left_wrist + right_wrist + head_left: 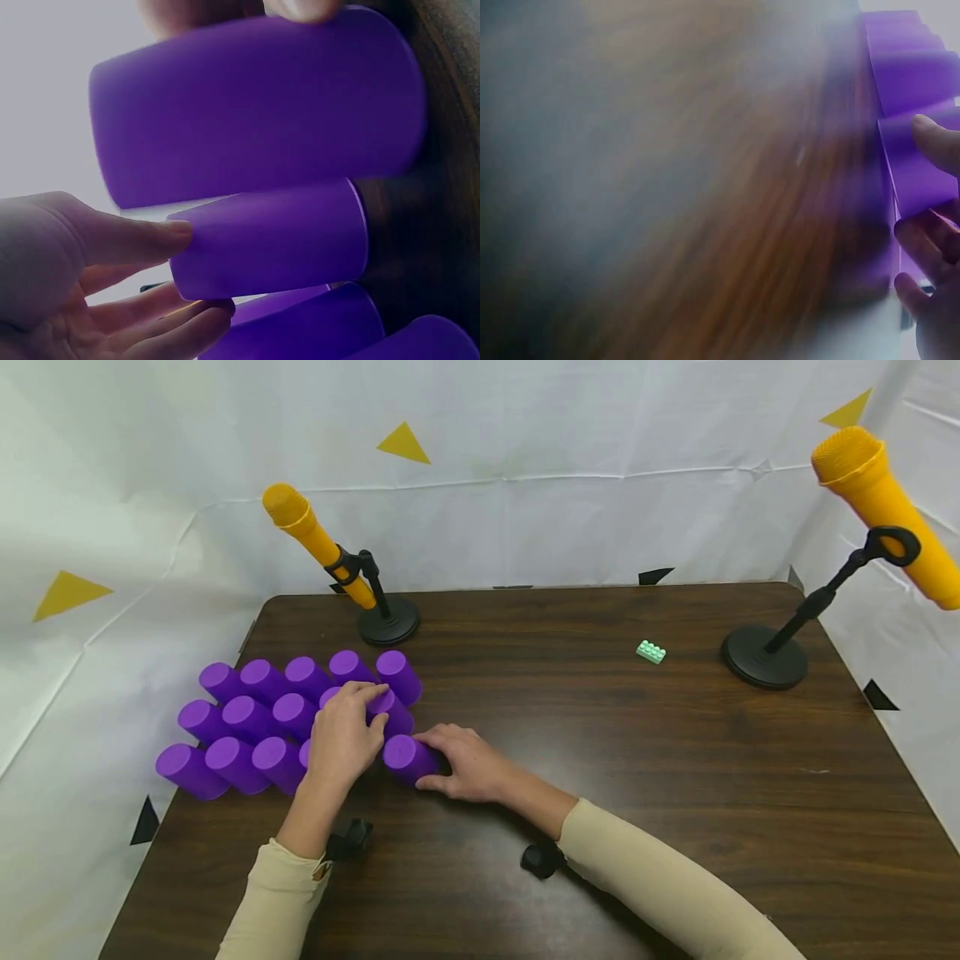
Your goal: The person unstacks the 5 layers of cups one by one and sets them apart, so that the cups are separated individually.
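Observation:
Purple cups stand upside down in rows on the left of the brown table. My right hand (468,764) grips the near-right cup (405,752) between thumb and fingers; it stands a little apart from the others in its row. My left hand (345,735) reaches over the rows, with thumb and fingers around the top of the right-end cup (396,717) of the middle row. In the left wrist view, the left thumb (161,236) touches that cup (270,244), while the larger cup (255,112) has the right hand's fingertips at its upper edge. Some cups are partly hidden behind my left hand.
A yellow microphone on a black stand (388,620) is just behind the cups. Another microphone stand (765,657) is at the right, its yellow microphone (888,514) leaning over the edge. A mint-green toy brick (650,652) lies between them. White sheeting surrounds the table (637,752).

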Motion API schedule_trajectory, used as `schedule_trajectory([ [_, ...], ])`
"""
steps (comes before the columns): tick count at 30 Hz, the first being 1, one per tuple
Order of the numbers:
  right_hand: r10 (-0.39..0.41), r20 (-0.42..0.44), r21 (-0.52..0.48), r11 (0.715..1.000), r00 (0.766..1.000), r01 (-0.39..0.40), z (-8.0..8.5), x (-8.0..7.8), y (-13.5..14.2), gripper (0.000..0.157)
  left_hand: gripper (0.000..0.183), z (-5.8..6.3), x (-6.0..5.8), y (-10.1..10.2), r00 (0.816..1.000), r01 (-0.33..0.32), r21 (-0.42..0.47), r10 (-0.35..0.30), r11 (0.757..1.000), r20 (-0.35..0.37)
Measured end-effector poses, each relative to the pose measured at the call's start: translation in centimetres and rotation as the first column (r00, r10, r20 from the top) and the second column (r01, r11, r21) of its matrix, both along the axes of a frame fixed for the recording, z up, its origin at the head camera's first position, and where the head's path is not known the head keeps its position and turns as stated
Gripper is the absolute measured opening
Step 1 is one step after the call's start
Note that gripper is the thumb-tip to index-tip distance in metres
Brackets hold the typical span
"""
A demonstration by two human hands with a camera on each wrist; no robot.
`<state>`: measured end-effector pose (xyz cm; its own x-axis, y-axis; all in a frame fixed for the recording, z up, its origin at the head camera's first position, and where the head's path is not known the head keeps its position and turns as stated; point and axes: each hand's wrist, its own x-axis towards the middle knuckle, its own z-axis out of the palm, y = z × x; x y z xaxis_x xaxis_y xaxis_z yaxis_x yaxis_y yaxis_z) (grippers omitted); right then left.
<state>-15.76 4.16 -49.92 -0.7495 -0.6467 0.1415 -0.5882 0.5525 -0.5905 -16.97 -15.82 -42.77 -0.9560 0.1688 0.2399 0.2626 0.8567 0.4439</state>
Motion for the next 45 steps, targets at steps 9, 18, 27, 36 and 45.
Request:
schedule_trajectory([
  [9, 0.011, 0.026, 0.037, 0.999, 1.0, -0.012, -0.1, -0.3, -3.0, 0.062, 0.035, 0.3, -0.4, -0.4, 0.999, 0.021, -0.029, -0.02, 0.999, 0.03],
  [18, -0.021, 0.015, 0.065, 0.998, 1.0, 0.02, -0.3, -0.3, -4.5, 0.063, 0.035, 0.2, -0.4, -0.4, 0.999, 0.012, -0.015, -0.011, 1.0, 0.041],
  [27, -0.034, -0.001, 0.068, 0.997, 0.999, 0.034, -0.6, -0.4, -4.8, 0.064, 0.035, 0.1, -0.1, -0.7, 1.0, -0.002, 0.007, 0.002, 1.0, 0.026],
  [36, -0.034, 0.003, 0.057, 0.998, 0.999, 0.033, -0.7, -0.4, -4.8, 0.068, 0.037, 0.2, 0.3, -0.9, 1.0, -0.002, 0.016, 0.002, 1.0, -0.007],
  [45, -0.002, 0.003, 0.059, 0.998, 1.0, 0.002, -0.2, 0.1, -2.5, 0.07, 0.036, 0.5, 1.1, -1.4, 0.99, 0.033, 0.077, -0.021, 0.997, -0.142],
])
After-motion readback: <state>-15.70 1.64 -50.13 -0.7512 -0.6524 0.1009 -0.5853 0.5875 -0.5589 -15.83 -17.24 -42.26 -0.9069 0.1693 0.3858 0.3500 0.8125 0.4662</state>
